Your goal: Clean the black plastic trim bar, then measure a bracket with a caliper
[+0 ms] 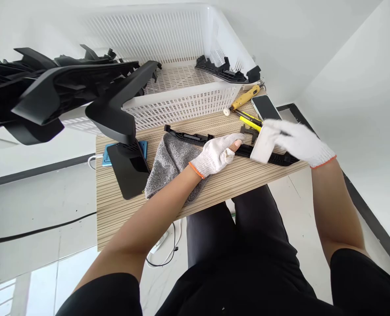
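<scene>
A long black plastic trim strip (195,138) lies across the table, its left end over a grey cloth (171,158). My left hand (216,153), in a white knit glove with the thumb tip bare, is closed around the strip's middle. In my gloved right hand (296,138), smeared by motion, is a white block-like pad (263,147). It is at the strip's right part; whether it touches is unclear. Calipers (248,131), partly hidden, lie just behind the strip, by a yellow-handled cutter (250,123).
Behind the table stands a white slatted basket (181,98) with a black part (226,72) across its right corner. Several black trim parts (116,98) jut over its left side. A yellow tool (245,96) and two phones (266,107), (127,171) lie on the wooden table (116,219).
</scene>
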`<state>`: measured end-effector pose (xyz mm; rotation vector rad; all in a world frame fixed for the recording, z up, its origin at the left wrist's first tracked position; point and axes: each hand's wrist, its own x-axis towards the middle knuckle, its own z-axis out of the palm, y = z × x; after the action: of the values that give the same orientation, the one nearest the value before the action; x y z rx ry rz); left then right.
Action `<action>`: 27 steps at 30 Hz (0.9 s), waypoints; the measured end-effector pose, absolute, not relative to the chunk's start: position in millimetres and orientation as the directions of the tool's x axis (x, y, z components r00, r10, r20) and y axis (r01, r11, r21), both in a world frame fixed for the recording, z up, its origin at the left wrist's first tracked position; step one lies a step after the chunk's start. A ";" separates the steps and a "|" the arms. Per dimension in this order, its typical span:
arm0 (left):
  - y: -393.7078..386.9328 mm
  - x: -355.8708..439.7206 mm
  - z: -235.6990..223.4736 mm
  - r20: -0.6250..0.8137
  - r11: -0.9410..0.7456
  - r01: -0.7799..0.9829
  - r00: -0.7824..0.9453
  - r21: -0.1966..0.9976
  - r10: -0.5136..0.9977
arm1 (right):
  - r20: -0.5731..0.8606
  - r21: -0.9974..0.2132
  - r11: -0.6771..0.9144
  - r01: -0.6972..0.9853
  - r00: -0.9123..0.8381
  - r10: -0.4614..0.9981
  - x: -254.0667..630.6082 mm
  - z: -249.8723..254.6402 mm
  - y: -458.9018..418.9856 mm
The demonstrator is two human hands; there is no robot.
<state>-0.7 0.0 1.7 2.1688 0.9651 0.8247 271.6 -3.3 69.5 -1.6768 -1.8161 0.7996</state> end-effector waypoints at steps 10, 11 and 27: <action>0.8 -0.7 0.4 0.287 -0.546 0.402 0.545 0.735 0.788 | -0.103 -0.642 0.027 0.766 -0.121 0.987 270.3 75.0 -12.1; 0.6 -0.9 0.8 0.282 -0.538 0.397 0.544 0.744 0.790 | -0.150 -0.640 0.006 0.768 -0.132 0.980 269.8 75.4 -13.6; 0.3 -1.2 1.8 0.271 -0.519 0.393 0.533 0.759 0.801 | -0.105 -0.644 -0.021 0.764 -0.061 0.993 260.9 76.8 -18.7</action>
<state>-1.2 0.3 1.8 2.1311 0.9631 0.8229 260.9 -18.7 76.8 -1.8313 -1.8736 0.7963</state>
